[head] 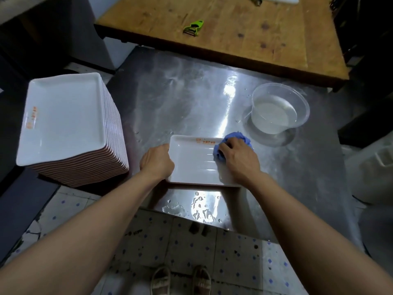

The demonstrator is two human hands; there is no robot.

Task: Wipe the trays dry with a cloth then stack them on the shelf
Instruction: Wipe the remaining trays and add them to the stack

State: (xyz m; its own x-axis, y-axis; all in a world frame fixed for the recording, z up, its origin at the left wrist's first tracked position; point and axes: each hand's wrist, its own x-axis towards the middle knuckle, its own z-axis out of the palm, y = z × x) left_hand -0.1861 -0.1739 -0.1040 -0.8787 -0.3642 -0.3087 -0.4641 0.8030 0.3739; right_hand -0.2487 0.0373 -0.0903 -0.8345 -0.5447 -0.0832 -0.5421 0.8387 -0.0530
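Right hand point(239, 157) closed over a crumpled blue cloth point(231, 145), fingers curled round the wad, pressing it down onto the far right corner of a white rectangular shallow tray point(191, 165). Left hand point(157, 161) gripping the tray's left rim, fingers curled over the edge, thumb side toward the tray's far left corner. Tray lying flat on a wet stainless-steel tabletop point(170, 92), close to the near edge, orange printed mark along its far rim just beside the cloth. Faint wet streaks across the tray's floor near the cloth.

Beads and small puddles of water point(200, 206) on the steel between the tray and the table's near edge. To the right and a little beyond the tray, near but apart from the cloth, a clear round plastic bowl point(278, 109) partly filled with water. To the left, well apart from the held tray, a tall stack of matching white trays point(63, 124) with reddish-brown undersides, top one face up with an orange mark near its left side. Beyond the steel, a worn wooden tabletop point(244, 33) carrying a green-handled peeler point(194, 27). Below, a speckled tiled floor point(191, 252) and two sandalled feet point(180, 279).
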